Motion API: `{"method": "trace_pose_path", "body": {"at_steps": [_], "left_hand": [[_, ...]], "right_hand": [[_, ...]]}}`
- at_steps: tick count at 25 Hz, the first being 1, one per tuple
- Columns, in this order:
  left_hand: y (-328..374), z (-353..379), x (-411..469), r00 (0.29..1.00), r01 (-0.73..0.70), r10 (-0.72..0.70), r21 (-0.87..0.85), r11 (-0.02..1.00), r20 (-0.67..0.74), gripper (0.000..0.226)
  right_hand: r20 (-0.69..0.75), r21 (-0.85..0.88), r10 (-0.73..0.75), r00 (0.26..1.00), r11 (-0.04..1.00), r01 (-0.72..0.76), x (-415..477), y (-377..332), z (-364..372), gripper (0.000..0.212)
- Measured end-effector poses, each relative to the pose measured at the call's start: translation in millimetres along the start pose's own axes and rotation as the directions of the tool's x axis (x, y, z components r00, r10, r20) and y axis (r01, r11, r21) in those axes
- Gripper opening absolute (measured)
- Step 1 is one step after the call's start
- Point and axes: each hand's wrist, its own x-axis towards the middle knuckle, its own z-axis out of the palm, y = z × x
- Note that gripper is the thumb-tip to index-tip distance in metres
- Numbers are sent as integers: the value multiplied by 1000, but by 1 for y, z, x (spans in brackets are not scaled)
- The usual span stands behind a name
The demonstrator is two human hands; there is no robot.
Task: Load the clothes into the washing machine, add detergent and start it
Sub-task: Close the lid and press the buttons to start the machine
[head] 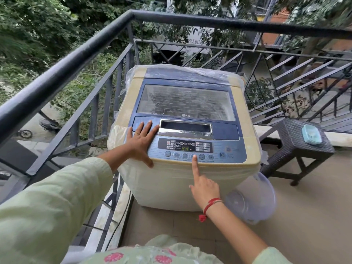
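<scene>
Washing machine (185, 128) stands at the centre of the frame on a balcony floor, tight against the dark metal railing (76, 60) that runs along the left and top. It is a cream and blue top-loader, its glass lid (185, 100) is down, and loose clear plastic sheeting (171, 68) hangs round its back and sides. Both hands reach up to it from the bottom of the frame.

Left hand (140, 139) lies flat on the machine's near left corner with fingers straight and spread. The fingertips are on the blue band beside the lid handle, and the thumb is at the left edge of the control panel (219, 149). It grips nothing.

Right hand (204, 187) is lower, in front of the machine. Its index finger (194, 162) is stretched straight up, with the tip on the row of round buttons under the lit display (184, 148), which reads 44. The other fingers are curled in and hold nothing.

At lower right a clear plastic tub (253, 202) leans against the machine. At the right of the frame a dark woven stool (297, 138) carries a pale blue box (311, 135).
</scene>
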Motion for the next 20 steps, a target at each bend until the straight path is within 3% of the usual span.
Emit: {"method": "trace_pose_path", "body": {"at_steps": [4, 7, 10, 13, 15, 20], "left_hand": [[-1, 1, 0, 1000, -3, 3, -2, 1000, -8, 149], [0, 1, 0, 1000, -7, 7, -11, 1000, -8, 149], [0, 0, 0, 1000, -1, 1, -4, 1000, 0, 148], [0, -1, 0, 1000, -4, 4, -10, 1000, -1, 149], [1, 0, -1, 1000, 0, 0, -8, 1000, -1, 149], [0, 1, 0, 1000, 3, -3, -9, 1000, -7, 149]], "right_hand": [[14, 52, -30, 999, 998, 29, 3, 13, -9, 95], [85, 64, -24, 996, 998, 18, 26, 14, -26, 71], [79, -72, -49, 996, 996, 55, 37, 4, -33, 47], [79, -191, -50, 996, 980, 65, 25, -3, -19, 69], [100, -100, -41, 994, 994, 51, 18, -2, -16, 83], [62, 132, -31, 998, 991, 22, 10, 19, -37, 83]]}}
